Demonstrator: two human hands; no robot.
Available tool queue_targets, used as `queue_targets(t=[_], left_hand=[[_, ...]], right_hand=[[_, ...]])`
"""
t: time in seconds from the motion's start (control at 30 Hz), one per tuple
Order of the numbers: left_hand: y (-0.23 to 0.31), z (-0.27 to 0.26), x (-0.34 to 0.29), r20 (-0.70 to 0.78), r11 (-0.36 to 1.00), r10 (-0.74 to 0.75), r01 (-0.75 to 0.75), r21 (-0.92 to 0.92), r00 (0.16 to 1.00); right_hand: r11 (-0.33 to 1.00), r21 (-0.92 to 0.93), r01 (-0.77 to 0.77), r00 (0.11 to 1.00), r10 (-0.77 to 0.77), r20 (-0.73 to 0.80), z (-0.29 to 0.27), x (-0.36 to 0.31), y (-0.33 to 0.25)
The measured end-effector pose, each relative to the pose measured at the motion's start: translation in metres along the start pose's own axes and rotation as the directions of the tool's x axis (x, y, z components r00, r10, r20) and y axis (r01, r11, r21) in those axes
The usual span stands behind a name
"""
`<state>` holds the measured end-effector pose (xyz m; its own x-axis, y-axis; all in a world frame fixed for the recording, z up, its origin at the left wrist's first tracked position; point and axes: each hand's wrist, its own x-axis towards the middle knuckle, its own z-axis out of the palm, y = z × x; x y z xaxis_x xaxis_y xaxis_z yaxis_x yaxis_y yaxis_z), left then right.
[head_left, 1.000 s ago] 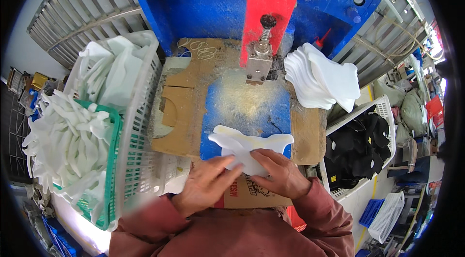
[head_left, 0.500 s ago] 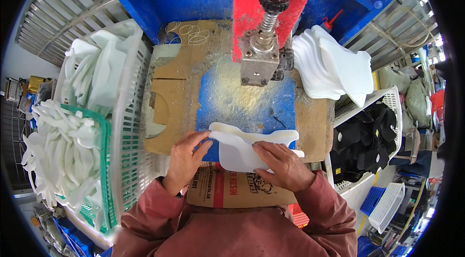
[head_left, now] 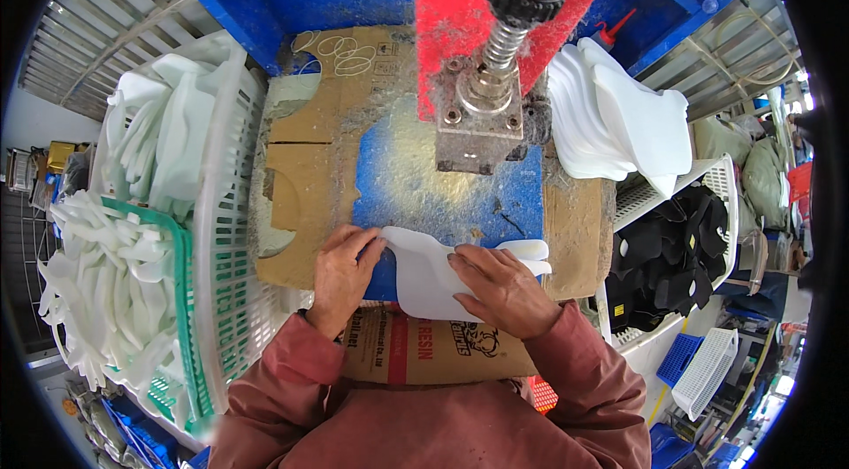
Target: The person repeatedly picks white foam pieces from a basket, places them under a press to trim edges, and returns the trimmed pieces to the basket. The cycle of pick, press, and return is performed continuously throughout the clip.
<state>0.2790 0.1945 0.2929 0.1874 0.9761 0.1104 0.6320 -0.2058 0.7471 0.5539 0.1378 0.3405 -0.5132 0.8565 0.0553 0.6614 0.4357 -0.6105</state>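
Observation:
A small stack of thin, white, wavy-edged foam-like sheets lies at the near edge of the blue pad, partly overhanging it. My left hand pinches the stack's upper left corner between thumb and fingers. Across its right part, my right hand grips with fingers on top and the thumb along the near side. Past that hand, the right ends of the sheets are slightly fanned apart. Beyond the stack, the metal head of a red machine arm stands over the dusty pad.
White baskets on the left hold many white pieces. At the far right rests a stack of larger white sheets, above a basket of black pieces. Worn cardboard flanks the pad; a printed brown sack lies before me.
The upper sheet has come down over the one below, hiding its far edge. My right hand has shifted slightly left. The machine head and knob look larger in view.

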Motion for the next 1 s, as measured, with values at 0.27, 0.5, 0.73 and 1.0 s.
queue_targets(t=[0.27,0.5,0.73,1.0], left_hand=[[-0.007,0.007,0.005,0.002,0.999,-0.033,0.033,-0.005,0.999],[-0.014,0.011,0.008,0.018,0.999,-0.043,0.043,0.002,0.999],[-0.011,0.010,0.013,0.035,0.998,-0.052,0.050,0.037,0.998],[-0.007,0.008,0.017,0.070,0.994,-0.103,0.100,0.035,0.992]], right_hand=[[0.997,-0.068,0.019,1.000,-0.018,0.011,0.008,0.006,0.008],[0.995,-0.095,0.011,1.000,-0.011,0.006,0.012,0.008,0.008],[0.976,-0.219,-0.006,0.999,0.016,0.046,0.014,0.011,0.010],[0.944,-0.329,0.004,0.999,0.010,0.040,0.023,0.014,0.012]])
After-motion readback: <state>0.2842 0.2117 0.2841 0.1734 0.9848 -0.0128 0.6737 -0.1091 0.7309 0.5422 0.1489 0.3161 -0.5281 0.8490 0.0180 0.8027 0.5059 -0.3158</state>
